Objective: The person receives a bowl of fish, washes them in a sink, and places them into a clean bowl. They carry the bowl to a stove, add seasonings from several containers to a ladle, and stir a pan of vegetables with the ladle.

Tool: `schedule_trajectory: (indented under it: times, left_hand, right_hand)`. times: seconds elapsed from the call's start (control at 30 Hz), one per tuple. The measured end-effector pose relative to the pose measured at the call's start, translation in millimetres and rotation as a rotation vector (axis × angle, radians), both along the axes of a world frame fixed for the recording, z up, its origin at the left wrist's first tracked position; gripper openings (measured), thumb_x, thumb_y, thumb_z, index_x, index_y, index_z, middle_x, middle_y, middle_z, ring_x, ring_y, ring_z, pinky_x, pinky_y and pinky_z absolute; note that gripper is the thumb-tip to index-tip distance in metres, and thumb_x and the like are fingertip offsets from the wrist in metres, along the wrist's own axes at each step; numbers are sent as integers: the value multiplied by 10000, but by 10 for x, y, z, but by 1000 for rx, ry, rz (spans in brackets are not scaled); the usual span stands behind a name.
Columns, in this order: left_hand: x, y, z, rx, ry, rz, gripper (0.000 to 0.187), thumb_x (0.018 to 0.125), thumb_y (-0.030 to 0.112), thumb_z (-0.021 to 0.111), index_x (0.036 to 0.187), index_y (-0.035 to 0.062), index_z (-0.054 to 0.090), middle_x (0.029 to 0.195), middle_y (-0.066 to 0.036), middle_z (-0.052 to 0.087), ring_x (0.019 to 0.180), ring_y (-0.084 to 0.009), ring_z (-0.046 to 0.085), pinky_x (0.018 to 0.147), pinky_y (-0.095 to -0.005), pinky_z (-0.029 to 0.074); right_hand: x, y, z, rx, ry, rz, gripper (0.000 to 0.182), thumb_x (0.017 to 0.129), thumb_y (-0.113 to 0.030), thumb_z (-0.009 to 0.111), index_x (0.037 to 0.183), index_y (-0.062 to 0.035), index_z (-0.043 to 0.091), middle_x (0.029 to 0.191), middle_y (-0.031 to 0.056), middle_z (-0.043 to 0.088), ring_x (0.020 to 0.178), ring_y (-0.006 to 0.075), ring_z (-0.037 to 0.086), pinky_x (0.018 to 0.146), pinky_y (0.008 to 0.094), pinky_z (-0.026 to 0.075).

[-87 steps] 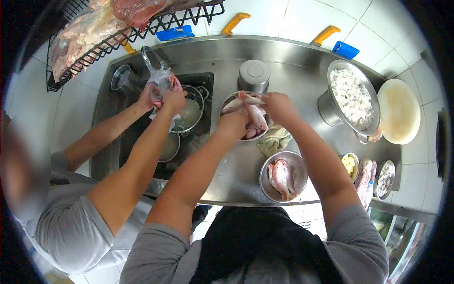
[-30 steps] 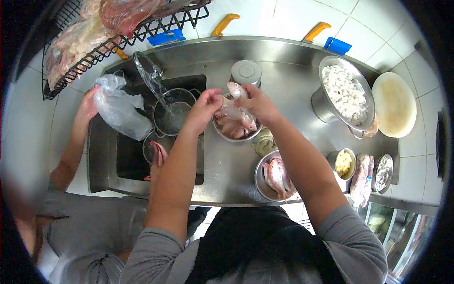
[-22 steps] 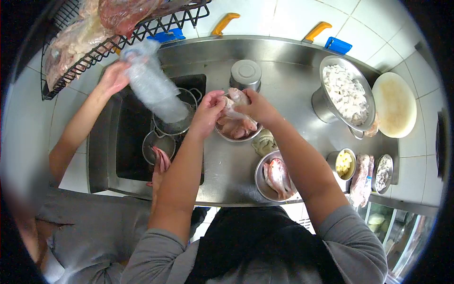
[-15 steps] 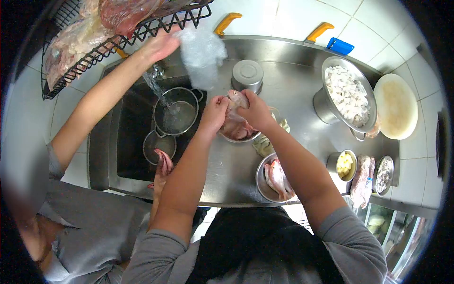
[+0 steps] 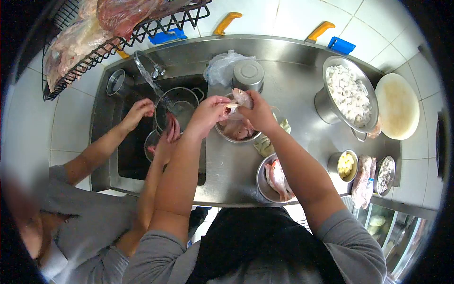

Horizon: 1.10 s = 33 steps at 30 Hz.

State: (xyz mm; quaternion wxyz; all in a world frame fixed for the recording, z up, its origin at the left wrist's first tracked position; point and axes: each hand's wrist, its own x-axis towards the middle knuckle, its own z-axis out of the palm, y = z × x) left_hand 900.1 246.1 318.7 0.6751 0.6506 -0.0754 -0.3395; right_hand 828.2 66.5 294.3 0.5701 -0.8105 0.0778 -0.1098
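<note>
My right hand (image 5: 257, 112) grips a small pinkish fish (image 5: 242, 97) by its head end, above a metal bowl (image 5: 241, 140) with more fish in it. At the same fish, my left hand (image 5: 210, 115) is closed, its fingers pinching a pale, whitish part; the exact part is hard to make out. A crumpled greenish cloth (image 5: 266, 146) lies beside the bowl. Below my right forearm, another metal bowl (image 5: 261, 184) contains reddish fish (image 5: 279, 180).
Left, a co-worker's hand (image 5: 166, 146) holds a reddish fish (image 5: 173, 125) under running water in the sink (image 5: 127, 163). A lidded pot (image 5: 248, 73) and plastic bag (image 5: 220, 68) stand behind my hands. Right are a colander of white pieces (image 5: 347, 97) and a cutting board (image 5: 397, 106).
My left hand has shifted slightly and turned, now pinching a pale part of the fish. The co-worker's raised hand has left the plastic bag on the counter and come down over the sink.
</note>
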Motion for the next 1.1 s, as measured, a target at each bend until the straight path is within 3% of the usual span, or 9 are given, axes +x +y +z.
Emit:
schedule_trajectory:
  times: [0.43, 0.63, 0.73, 0.8, 0.83, 0.93, 1.0, 1.03, 1.1]
  left_hand:
    - [13, 65, 77, -158, 155, -86, 381, 892, 132, 636, 1217, -21, 510, 1129, -121, 596, 1031, -210, 619, 898, -361, 543]
    - [-75, 30, 127, -72, -62, -83, 386, 896, 164, 646, 1233, 34, 510, 1071, -89, 602, 1005, -212, 628, 889, -354, 548]
    - [-6, 45, -80, 57, -73, 3, 315, 904, 180, 637, 1176, 41, 559, 998, -87, 635, 952, -195, 641, 843, -328, 546]
    - [34, 81, -185, 537, -525, 44, 283, 886, 206, 624, 1086, 7, 611, 954, -151, 680, 861, -277, 662, 792, -367, 519]
    - [39, 90, -201, 536, -526, 43, 283, 886, 206, 624, 1086, 7, 611, 954, -151, 680, 861, -277, 662, 792, -367, 519]
    - [6, 142, -266, 654, -690, -15, 274, 863, 194, 622, 1062, 7, 638, 970, -196, 677, 881, -339, 651, 799, -390, 510]
    - [41, 160, -311, 624, -689, -88, 359, 839, 221, 690, 1118, 7, 623, 944, -153, 690, 847, -252, 669, 779, -360, 525]
    - [75, 171, -348, 622, -689, -93, 359, 839, 221, 690, 1118, 7, 623, 944, -153, 690, 847, -252, 669, 779, -360, 525]
    - [106, 191, -342, 616, -679, -131, 419, 820, 249, 711, 1151, 13, 611, 1076, -182, 660, 975, -298, 645, 854, -382, 509]
  right_hand:
    - [20, -147, 11, 155, 142, 53, 453, 777, -110, 690, 1187, 2, 533, 1026, 110, 627, 926, 179, 597, 837, 314, 476]
    - [-18, -204, -86, 186, 180, 60, 533, 767, -162, 712, 1234, 6, 516, 1092, 161, 644, 995, 241, 621, 886, 345, 472]
    - [-19, -264, -148, 234, 208, 63, 549, 790, -187, 695, 1274, 5, 520, 1134, 167, 640, 1049, 243, 608, 924, 346, 456]
    - [39, -326, -151, 253, 331, 109, 558, 814, -209, 676, 1309, -4, 520, 1173, 180, 634, 1090, 255, 596, 946, 350, 447]
    - [68, -346, -155, 252, 329, 107, 558, 814, -209, 676, 1309, -4, 520, 1173, 180, 634, 1090, 255, 596, 946, 350, 447]
    - [112, -324, -89, 96, 244, 135, 534, 827, -200, 658, 1318, -33, 533, 1191, 199, 628, 1091, 311, 606, 957, 378, 445]
    - [170, -255, -22, -252, 108, 231, 510, 822, -164, 646, 1312, -66, 546, 1173, 205, 627, 1124, 367, 577, 967, 411, 445]
    - [212, -244, -103, -251, 110, 227, 510, 822, -164, 646, 1312, -66, 546, 1173, 205, 627, 1124, 367, 577, 967, 411, 445]
    - [271, -188, -230, -804, -64, 447, 452, 823, -121, 622, 1272, -83, 578, 1140, 207, 626, 1152, 393, 539, 971, 438, 444]
